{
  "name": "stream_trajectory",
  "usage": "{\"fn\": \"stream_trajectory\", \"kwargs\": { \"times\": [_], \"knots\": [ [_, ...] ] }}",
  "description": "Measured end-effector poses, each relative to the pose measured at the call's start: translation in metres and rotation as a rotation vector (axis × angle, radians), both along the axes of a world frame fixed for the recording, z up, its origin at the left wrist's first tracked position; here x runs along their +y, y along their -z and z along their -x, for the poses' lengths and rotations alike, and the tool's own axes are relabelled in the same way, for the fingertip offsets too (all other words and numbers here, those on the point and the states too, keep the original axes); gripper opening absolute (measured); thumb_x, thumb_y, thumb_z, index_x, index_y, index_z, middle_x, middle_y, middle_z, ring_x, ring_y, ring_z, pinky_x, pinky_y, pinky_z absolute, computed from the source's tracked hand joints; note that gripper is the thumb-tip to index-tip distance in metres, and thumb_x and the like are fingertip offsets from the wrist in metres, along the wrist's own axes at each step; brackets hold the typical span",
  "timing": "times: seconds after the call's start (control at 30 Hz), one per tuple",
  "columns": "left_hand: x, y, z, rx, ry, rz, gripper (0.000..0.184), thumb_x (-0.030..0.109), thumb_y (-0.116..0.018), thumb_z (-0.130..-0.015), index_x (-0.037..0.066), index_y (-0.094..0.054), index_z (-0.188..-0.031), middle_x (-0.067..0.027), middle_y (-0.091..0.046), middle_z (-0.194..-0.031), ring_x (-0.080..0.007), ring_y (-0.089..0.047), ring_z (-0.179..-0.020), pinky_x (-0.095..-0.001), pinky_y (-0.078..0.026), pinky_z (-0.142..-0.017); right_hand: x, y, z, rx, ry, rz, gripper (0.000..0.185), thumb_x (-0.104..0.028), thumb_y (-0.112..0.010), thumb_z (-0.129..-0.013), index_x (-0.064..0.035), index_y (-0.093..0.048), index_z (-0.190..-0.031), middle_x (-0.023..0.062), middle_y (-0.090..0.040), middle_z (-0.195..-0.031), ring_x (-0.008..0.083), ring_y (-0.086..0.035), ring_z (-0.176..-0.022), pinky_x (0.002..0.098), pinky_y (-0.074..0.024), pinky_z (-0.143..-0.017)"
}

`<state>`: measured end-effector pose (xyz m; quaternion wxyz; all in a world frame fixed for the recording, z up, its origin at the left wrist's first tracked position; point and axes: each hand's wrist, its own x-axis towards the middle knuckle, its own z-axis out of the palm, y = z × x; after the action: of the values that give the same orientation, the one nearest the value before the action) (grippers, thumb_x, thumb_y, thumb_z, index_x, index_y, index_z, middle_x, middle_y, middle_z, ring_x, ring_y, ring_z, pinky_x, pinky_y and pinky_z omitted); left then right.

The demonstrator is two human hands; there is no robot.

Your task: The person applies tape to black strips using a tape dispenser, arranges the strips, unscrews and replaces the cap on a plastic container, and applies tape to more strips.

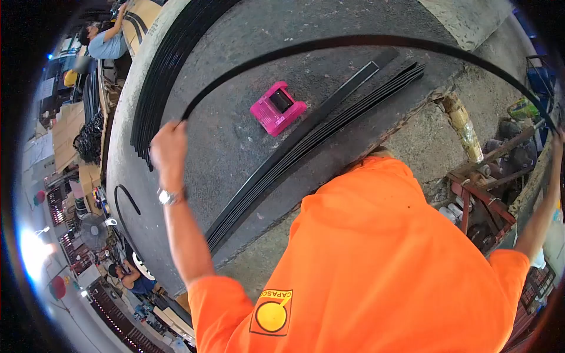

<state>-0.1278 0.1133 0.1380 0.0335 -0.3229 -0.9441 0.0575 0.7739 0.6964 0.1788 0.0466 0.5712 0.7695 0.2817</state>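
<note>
1. Strip [353, 40], black and bendy, arches above the worktable [218, 141] from one of my hands to the other. I judge that my arms are spread wide because of its length, with the bow lifting its middle clear of what lies below.
2. Apart, my hands take opposite ends: my left hand [168, 144] pinches one end near the pale, curved left rim; my right hand [558, 141] grips towards the other, beyond the right corner. The view cuts off some of its fingers, so I cannot tell their exact set.
3. Thin strips [306, 144] lie bundled slantwise beside the chipped near edge, roughly lined up, probably so I can pick singles from close to my body. A flat bar [347, 85] lies against them on the side away from me.
4. Pink plastic holder [271, 116], with a black part inside, sits inward from that bundle, likely to be in easy reach of either hand.
5. Stacked black strips [156, 88] follow the curved left rim, perhaps to leave the middle workable. A short hooked strip [130, 199] lies by the lower left rim.
</note>
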Motion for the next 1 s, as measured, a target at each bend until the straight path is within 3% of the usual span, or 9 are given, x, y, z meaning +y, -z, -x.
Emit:
{"fn": "stream_trajectory", "kwargs": {
  "times": [0.07,0.13,0.2,0.23,0.33,0.43,0.5,0.77,1.0],
  "knots": [
    [-0.097,-0.014,0.041,0.119,-0.106,0.016,0.036,0.043,-0.058,-0.095,0.012,-0.075,-0.103,-0.0182,-0.072,-0.100,-0.0394,-0.070,-0.093,-0.0493,-0.054,-0.077,-0.032,0.059,0.134,0.356,-0.004,0.166,0.031,-0.029,-0.058,-0.100,-0.0171,-0.066,-0.127,0.0147,-0.071,-0.117,0.0329,-0.067,-0.108,0.0382,-0.0498,-0.091],
    [-0.191,-0.046,0.064,0.152,-0.333,0.164,0.041,0.045,-0.057,-0.096,0.007,-0.072,-0.097,-0.0211,-0.072,-0.099,-0.0406,-0.070,-0.093,-0.0511,-0.055,-0.077,-0.103,0.070,0.289,0.428,-0.182,0.296,0.030,-0.024,-0.061,-0.096,-0.0155,-0.067,-0.124,0.0131,-0.069,-0.122,0.0325,-0.065,-0.112,0.0396,-0.0499,-0.095],
    [-0.340,-0.070,0.108,0.338,-0.306,0.270,0.043,0.044,-0.058,-0.098,0.004,-0.068,-0.085,-0.0205,-0.071,-0.086,-0.0398,-0.070,-0.079,-0.0490,-0.055,-0.066,-0.183,0.063,0.421,0.424,-0.291,0.389,0.024,-0.022,-0.058,-0.098,-0.0139,-0.071,-0.116,0.0090,-0.069,-0.123,0.0306,-0.062,-0.118,0.0390,-0.0485,-0.099],
    [-0.396,-0.095,0.105,0.364,-0.332,0.258,0.043,0.041,-0.057,-0.099,0.004,-0.066,-0.082,-0.0192,-0.070,-0.083,-0.0370,-0.071,-0.076,-0.0460,-0.055,-0.063,-0.187,0.102,0.448,0.450,-0.544,0.318,0.022,-0.022,-0.060,-0.096,-0.0133,-0.071,-0.113,0.0088,-0.069,-0.121,0.0307,-0.063,-0.116,0.0413,-0.0497,-0.100],
    [-0.519,-0.147,0.070,0.390,-0.501,0.293,0.041,0.040,-0.057,-0.098,0.003,-0.067,-0.082,-0.0195,-0.071,-0.083,-0.0373,-0.071,-0.076,-0.0464,-0.055,-0.063,-0.274,0.102,0.575,0.531,-0.885,0.376,0.011,-0.018,-0.063,-0.089,-0.0121,-0.069,-0.096,0.0084,-0.070,-0.097,0.0292,-0.068,-0.099,0.0427,-0.0565,-0.085],
    [-0.590,-0.169,0.013,0.412,-0.661,0.329,0.040,0.038,-0.058,-0.098,0.002,-0.067,-0.082,-0.0199,-0.071,-0.084,-0.0376,-0.070,-0.076,-0.0468,-0.055,-0.064,-0.355,0.103,0.662,0.631,-1.052,0.529,0.009,-0.016,-0.066,-0.085,-0.0106,-0.069,-0.091,0.0082,-0.070,-0.092,0.0285,-0.068,-0.093,0.0404,-0.0569,-0.080],
    [-0.614,-0.166,-0.017,0.415,-0.736,0.349,0.040,0.037,-0.058,-0.098,0.002,-0.067,-0.082,-0.0201,-0.071,-0.084,-0.0378,-0.070,-0.077,-0.0471,-0.054,-0.064,-0.399,0.109,0.699,0.728,-1.234,0.598,0.009,-0.015,-0.067,-0.082,-0.0089,-0.068,-0.089,0.0097,-0.069,-0.091,0.0284,-0.068,-0.090,0.0396,-0.0566,-0.079],
    [-0.655,-0.128,-0.082,0.348,-0.875,0.356,0.037,0.034,-0.059,-0.096,0.001,-0.068,-0.083,-0.0211,-0.071,-0.086,-0.0385,-0.070,-0.078,-0.0481,-0.054,-0.065,-0.471,0.124,0.739,0.621,-1.337,0.827,0.016,-0.011,-0.071,-0.077,-0.0078,-0.063,-0.091,0.0096,-0.064,-0.090,0.0286,-0.066,-0.090,0.0401,-0.0556,-0.078],
    [-0.670,-0.107,-0.090,0.312,-0.895,0.330,0.035,0.030,-0.059,-0.095,-0.001,-0.069,-0.083,-0.0220,-0.071,-0.087,-0.0392,-0.070,-0.079,-0.0490,-0.053,-0.067,-0.457,0.142,0.731,0.566,-1.340,0.699,0.012,-0.012,-0.068,-0.079,-0.0084,-0.063,-0.089,0.0099,-0.065,-0.089,0.0287,-0.068,-0.087,0.0400,-0.0556,-0.075]
  ]
}}
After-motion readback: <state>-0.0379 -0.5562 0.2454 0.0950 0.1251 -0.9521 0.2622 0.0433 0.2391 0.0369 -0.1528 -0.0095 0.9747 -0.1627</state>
